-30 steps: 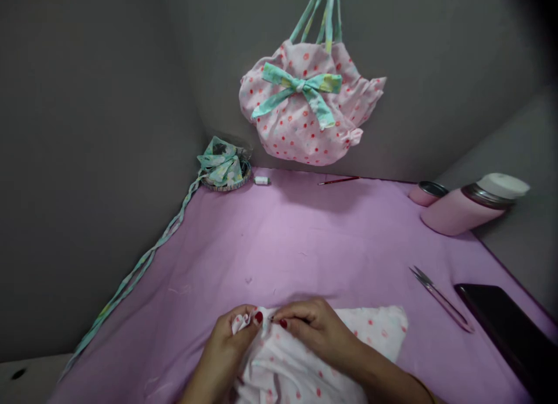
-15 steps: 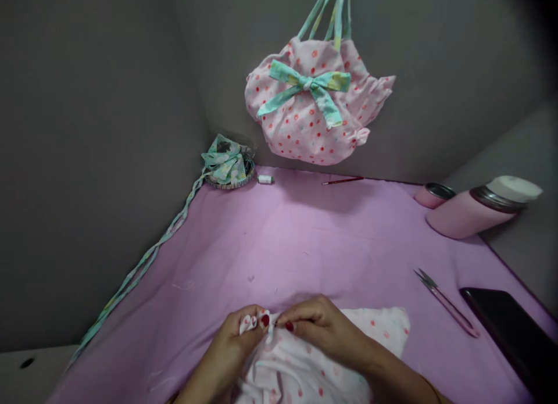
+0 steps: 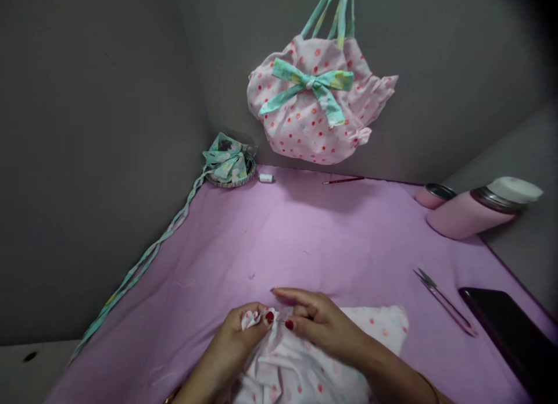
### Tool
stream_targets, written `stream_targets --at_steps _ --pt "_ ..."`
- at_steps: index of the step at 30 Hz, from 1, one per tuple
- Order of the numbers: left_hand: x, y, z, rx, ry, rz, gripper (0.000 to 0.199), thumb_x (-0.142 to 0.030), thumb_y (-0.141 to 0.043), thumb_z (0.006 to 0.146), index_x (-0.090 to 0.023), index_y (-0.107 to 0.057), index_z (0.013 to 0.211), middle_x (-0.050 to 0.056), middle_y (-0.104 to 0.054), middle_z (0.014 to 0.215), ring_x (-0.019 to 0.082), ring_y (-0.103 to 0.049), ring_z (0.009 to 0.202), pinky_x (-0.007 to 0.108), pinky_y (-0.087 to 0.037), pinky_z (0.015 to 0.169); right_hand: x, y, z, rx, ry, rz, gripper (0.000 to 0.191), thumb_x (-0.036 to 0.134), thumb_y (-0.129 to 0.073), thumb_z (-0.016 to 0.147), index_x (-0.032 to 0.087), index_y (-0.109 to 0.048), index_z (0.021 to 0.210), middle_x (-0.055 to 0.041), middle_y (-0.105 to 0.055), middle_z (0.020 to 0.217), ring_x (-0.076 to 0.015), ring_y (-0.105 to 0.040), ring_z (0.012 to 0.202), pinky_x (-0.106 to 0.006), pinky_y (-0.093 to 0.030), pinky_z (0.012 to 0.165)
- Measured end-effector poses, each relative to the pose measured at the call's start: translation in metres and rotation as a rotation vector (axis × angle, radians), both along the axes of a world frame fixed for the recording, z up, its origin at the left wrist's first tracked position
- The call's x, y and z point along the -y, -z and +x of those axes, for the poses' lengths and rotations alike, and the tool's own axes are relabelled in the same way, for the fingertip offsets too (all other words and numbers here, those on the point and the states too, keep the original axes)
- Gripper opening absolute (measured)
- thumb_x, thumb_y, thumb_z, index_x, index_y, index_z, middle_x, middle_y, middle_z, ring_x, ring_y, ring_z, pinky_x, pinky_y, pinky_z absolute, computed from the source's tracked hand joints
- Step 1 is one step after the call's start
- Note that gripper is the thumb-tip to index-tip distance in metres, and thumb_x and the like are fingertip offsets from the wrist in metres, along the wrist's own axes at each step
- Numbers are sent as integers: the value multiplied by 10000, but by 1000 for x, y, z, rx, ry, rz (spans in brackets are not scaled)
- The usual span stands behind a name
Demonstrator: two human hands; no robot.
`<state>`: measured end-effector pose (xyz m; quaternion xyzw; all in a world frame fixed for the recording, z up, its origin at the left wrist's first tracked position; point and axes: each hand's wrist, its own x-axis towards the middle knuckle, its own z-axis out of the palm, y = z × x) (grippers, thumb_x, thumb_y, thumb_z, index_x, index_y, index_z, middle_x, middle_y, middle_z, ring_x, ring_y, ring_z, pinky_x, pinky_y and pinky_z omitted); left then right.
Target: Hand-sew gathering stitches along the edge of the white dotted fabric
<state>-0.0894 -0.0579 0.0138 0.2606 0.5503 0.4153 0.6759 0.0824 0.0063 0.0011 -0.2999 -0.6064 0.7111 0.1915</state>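
At the near edge, my left hand (image 3: 244,334) pinches a gathered edge of white cloth with red dots (image 3: 305,369) between thumb and fingers. Close beside it, my right hand (image 3: 325,322) has its index finger stretched forward, while the thumb and the curled fingers meet near the same gathers. Anything held between them is too small to make out. The rest of the dotted cloth lies bunched beneath both hands and spreads out to the right.
Pink thread snips (image 3: 449,305) and a black phone (image 3: 501,328) lie at right, behind them a pink flask (image 3: 471,215) and its cup (image 3: 433,196). A dotted bag (image 3: 300,125) hangs at the back, above a thread spool (image 3: 265,178), a red pencil (image 3: 344,180) and a basket (image 3: 235,183).
My right index finger has lifted off the pinch and straightened forward. My left hand keeps its grip on the gathered cloth, nearly unmoved.
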Motion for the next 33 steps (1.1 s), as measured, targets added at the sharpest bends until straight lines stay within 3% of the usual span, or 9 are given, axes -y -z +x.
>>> stream_targets --at_steps 5,14,22,26,33 --pt "-2 -2 -1 -53 -49 -59 309 -435 -690 607 -153 -565 616 -50 -468 522 84 -391 480 214 -291 482 -1 -2 1 -5 -21 25 183 286 -592 828 168 -710 902 -3 -581 663 -62 -446 566 -174 -334 513" --pt "4 -2 -3 -19 -70 -71 218 -348 -646 678 -140 -579 685 -33 -522 555 88 -450 492 213 -326 489 -3 -6 1 -4 -31 105 209 264 -572 831 178 -716 957 -47 -686 761 -102 -561 635 -198 -416 567" --pt "2 -1 -5 -150 -53 -27 212 -356 -631 672 -148 -593 660 -47 -506 530 87 -428 477 209 -322 483 -3 -6 2 13 -57 125 216 223 -551 841 175 -711 979 -43 -690 751 -105 -569 619 -194 -418 549" --pt "1 -5 -6 -311 0 69 186 -326 -582 703 -146 -603 660 -34 -522 530 104 -435 495 216 -328 497 -2 -5 1 44 -63 157 218 197 -551 838 178 -709 987 -42 -691 764 -110 -576 639 -192 -419 559" --pt "6 -15 -5 -808 124 260 122 -194 -524 732 -165 -618 660 4 -611 573 149 -528 544 225 -353 526 0 -7 -2 85 -48 251 239 195 -516 855 194 -695 1013 -37 -698 791 -125 -599 674 -207 -439 591"
